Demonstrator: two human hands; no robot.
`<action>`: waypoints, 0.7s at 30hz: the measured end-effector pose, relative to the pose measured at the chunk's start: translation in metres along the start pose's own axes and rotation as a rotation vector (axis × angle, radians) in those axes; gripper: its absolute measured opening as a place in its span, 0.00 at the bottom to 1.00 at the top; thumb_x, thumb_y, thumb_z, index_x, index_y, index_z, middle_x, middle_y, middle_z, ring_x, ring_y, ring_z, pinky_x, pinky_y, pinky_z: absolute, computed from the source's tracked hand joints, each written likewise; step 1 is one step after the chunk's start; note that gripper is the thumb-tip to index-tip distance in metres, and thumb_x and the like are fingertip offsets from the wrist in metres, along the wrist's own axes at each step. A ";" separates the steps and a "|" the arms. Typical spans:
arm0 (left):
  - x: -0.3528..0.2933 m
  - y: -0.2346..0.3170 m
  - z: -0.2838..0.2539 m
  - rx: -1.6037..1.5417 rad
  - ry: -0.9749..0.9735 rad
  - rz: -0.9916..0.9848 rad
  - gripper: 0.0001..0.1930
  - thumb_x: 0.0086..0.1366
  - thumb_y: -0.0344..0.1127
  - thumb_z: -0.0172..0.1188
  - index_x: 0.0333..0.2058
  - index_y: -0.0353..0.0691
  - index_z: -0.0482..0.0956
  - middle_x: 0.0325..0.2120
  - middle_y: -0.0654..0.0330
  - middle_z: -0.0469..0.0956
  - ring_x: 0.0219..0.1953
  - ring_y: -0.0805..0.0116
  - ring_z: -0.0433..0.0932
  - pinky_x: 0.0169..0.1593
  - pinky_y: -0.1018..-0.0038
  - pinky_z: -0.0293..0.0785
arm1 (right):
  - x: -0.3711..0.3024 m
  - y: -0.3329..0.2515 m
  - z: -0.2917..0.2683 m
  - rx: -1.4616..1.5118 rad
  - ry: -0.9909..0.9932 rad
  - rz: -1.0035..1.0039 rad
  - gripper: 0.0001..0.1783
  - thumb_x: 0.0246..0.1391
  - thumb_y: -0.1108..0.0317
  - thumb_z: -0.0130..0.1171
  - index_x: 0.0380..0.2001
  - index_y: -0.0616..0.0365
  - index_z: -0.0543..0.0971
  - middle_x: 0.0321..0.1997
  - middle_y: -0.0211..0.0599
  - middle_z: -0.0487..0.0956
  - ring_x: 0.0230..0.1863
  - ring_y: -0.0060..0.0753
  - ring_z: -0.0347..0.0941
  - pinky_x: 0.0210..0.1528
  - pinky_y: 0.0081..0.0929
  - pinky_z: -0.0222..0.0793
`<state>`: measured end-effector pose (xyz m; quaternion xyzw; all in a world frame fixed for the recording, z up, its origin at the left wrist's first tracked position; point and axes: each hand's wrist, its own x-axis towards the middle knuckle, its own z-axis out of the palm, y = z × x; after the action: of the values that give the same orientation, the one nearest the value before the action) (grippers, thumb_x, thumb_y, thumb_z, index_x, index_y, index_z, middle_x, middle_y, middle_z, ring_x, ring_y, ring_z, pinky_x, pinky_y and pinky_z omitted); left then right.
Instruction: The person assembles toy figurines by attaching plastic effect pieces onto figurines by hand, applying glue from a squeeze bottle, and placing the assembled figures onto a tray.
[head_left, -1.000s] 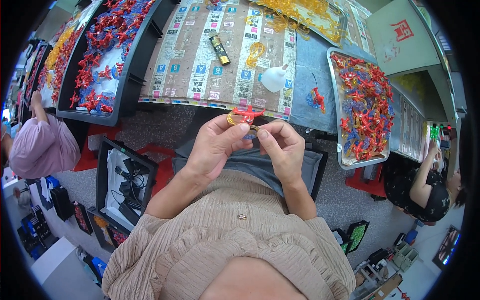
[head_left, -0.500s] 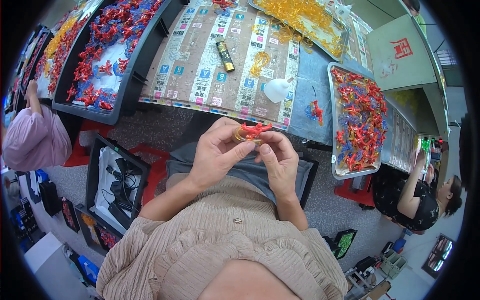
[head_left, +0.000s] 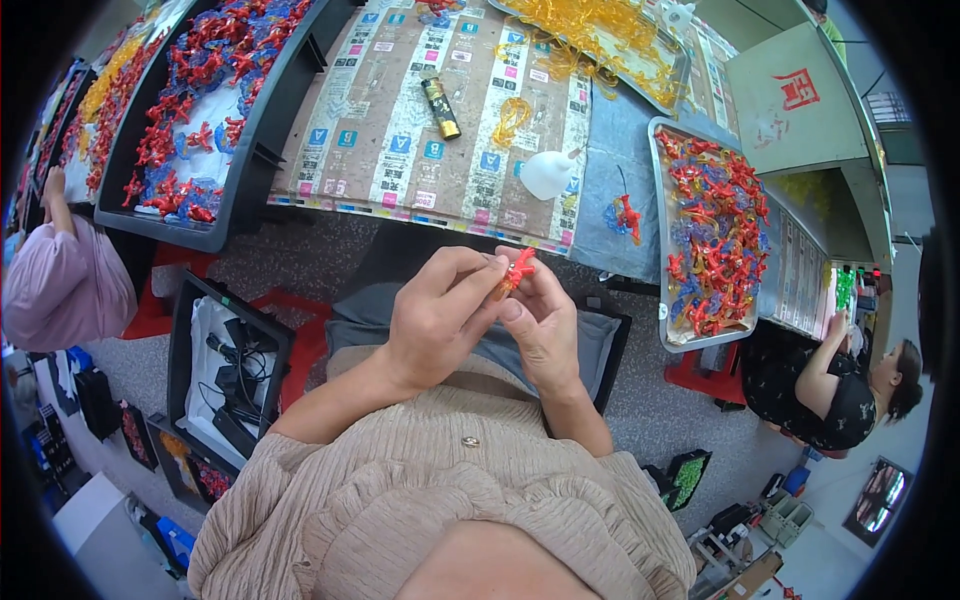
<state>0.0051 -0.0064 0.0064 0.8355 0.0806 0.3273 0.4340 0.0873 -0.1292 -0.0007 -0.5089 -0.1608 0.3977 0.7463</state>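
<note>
Both hands meet over my lap, just in front of the table edge. My left hand (head_left: 440, 315) and my right hand (head_left: 543, 325) pinch a small red plastic figure (head_left: 518, 268) with an orange-yellow piece beneath it between the fingertips. The figure sticks up above the fingers, close to the table's front edge. A similar red and blue figure (head_left: 626, 216) lies on the grey table surface beyond my right hand.
A patterned mat (head_left: 400, 120) covers the table, with a black and gold tube (head_left: 440, 108), a yellow loop (head_left: 510, 118) and a white bottle (head_left: 548, 173). Metal trays (head_left: 662, 300) hold red, blue and yellow pieces. A black tray (head_left: 235, 200) sits left. People sit at left (head_left: 60, 285) and right (head_left: 840, 385).
The hands have stayed together on the red figure, turning it between the fingertips; it now stands more upright. The view has shifted slightly, so the table appears closer.
</note>
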 end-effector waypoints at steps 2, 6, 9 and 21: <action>-0.001 -0.001 0.001 0.004 -0.004 0.014 0.21 0.44 0.19 0.67 0.42 0.31 0.79 0.35 0.55 0.72 0.34 0.63 0.76 0.35 0.75 0.74 | 0.000 -0.002 0.002 0.012 0.009 0.031 0.34 0.51 0.69 0.65 0.58 0.69 0.62 0.58 0.45 0.70 0.57 0.30 0.67 0.60 0.28 0.63; -0.003 -0.002 0.001 0.038 -0.010 0.042 0.22 0.43 0.19 0.66 0.42 0.31 0.78 0.34 0.55 0.73 0.35 0.62 0.75 0.36 0.73 0.74 | -0.001 -0.002 0.003 0.039 0.031 0.056 0.33 0.50 0.73 0.64 0.58 0.69 0.63 0.58 0.46 0.70 0.56 0.30 0.68 0.59 0.28 0.65; -0.005 -0.004 0.002 0.055 0.004 0.081 0.22 0.42 0.21 0.66 0.42 0.31 0.79 0.34 0.55 0.74 0.35 0.61 0.75 0.36 0.72 0.73 | -0.001 -0.002 0.001 0.028 0.017 0.044 0.32 0.50 0.73 0.63 0.57 0.68 0.64 0.58 0.46 0.70 0.56 0.29 0.68 0.58 0.28 0.66; -0.006 -0.005 0.008 0.078 0.072 0.140 0.20 0.43 0.23 0.67 0.40 0.30 0.78 0.31 0.57 0.74 0.30 0.62 0.75 0.31 0.72 0.72 | 0.000 0.002 -0.005 -0.002 -0.035 -0.009 0.28 0.51 0.72 0.62 0.55 0.69 0.67 0.57 0.44 0.71 0.55 0.28 0.69 0.57 0.28 0.66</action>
<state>0.0063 -0.0109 -0.0031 0.8430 0.0500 0.3833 0.3740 0.0893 -0.1321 -0.0041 -0.5017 -0.1764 0.4030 0.7448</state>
